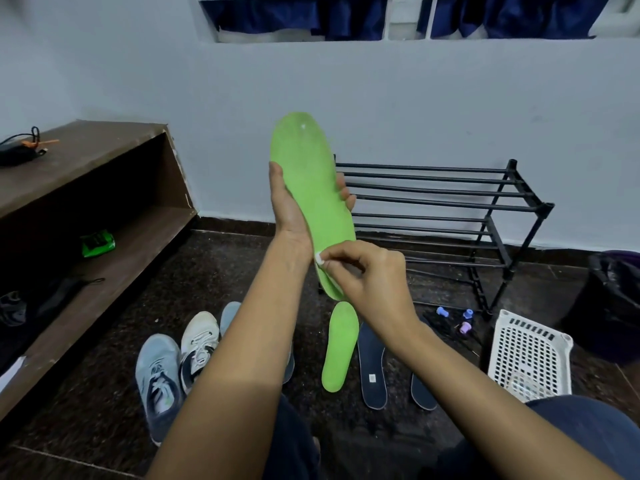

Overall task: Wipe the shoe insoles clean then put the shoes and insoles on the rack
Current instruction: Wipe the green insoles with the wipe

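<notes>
Pinching a white wipe (318,259) between thumb and curled fingers, the right hand (367,271) presses it on the lower end of a green insole (308,181). The left hand (291,209) grips this insole upright at frame centre. The white basket (530,351) at lower right holds something pale, unclear. On the floor lie a second green insole (339,348), two dark insoles (372,368) and three shoes (157,379). The black rack (433,199) stands centre right.

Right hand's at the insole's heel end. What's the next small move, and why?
Probably slide the right hand and the small white piece it pinches up the green insole toward the toe: the left hand holds it upright, and the piece sits only at the heel end.
</notes>
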`<state>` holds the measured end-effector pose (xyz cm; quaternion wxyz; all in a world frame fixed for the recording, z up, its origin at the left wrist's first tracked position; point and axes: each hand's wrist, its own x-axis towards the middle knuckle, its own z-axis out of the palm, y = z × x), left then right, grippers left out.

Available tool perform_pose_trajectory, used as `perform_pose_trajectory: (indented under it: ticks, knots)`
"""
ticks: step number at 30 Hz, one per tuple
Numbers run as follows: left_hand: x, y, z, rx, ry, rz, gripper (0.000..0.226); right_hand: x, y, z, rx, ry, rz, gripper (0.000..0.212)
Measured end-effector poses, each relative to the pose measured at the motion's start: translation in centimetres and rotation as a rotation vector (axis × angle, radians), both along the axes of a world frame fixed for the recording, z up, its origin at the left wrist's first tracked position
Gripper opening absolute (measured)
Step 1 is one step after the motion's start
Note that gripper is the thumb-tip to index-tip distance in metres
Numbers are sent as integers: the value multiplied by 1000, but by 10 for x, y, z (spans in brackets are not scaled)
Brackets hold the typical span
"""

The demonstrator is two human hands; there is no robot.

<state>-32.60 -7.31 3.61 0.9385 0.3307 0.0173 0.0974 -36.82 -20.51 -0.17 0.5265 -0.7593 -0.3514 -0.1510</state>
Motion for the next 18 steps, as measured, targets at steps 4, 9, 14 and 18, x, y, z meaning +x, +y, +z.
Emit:
perform_pose_trajectory:
  ticks: [4, 9, 14, 18]
  knots:
    - [-2, -18, 3, -8, -4, -39, 81, 5, -3, 4, 24, -100, -76, 14]
    - [-8, -51, -10, 115, 135, -102, 71, 35, -4, 26, 31, -162, -184, 18]
    - [-9, -41, -7, 180, 193, -174, 76, 31, -5, 24, 64, -76, -139, 16]
    - [-7, -26, -1, 56, 104, -163, 82, 18, -3, 12, 52, -84, -72, 13]
